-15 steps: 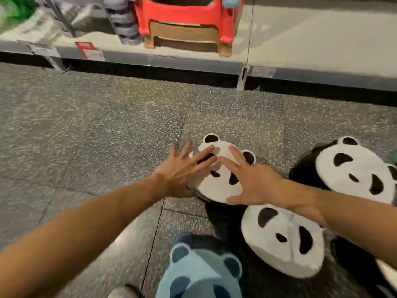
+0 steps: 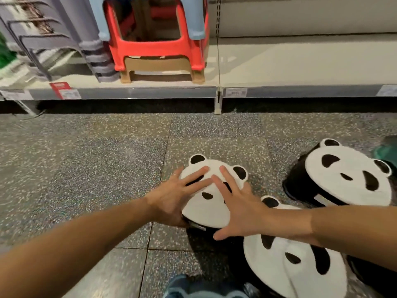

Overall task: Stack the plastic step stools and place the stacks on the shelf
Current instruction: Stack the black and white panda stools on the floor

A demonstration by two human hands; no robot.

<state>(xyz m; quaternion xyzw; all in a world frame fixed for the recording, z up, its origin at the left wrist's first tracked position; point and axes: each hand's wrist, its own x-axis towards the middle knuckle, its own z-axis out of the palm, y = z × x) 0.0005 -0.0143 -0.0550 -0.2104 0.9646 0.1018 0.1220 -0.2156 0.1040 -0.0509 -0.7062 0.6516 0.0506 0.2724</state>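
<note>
A small panda-face stool [image 2: 209, 211], white top on a black body, stands on the speckled floor in the middle. My left hand [image 2: 171, 198] wraps its left edge, fingers spread over the top. Over the right side lies my right hand [image 2: 240, 209], thumb at the near rim. A second panda stool [image 2: 296, 267] sits close at the lower right, partly under my right forearm. A third panda stool [image 2: 348, 175] stands further right. The low shelf [image 2: 129, 92] runs across the back.
On the shelf stands a stack of blue, red and tan stools [image 2: 159, 50], with grey stacked stools [image 2: 96, 59] to its left. The shelf board to the right [image 2: 300, 61] is bare. A blue stool top [image 2: 206, 292] shows at the bottom edge.
The view has tilted up, showing more of the shelf and less of the blue stool. Both hands have settled further around the middle panda stool.
</note>
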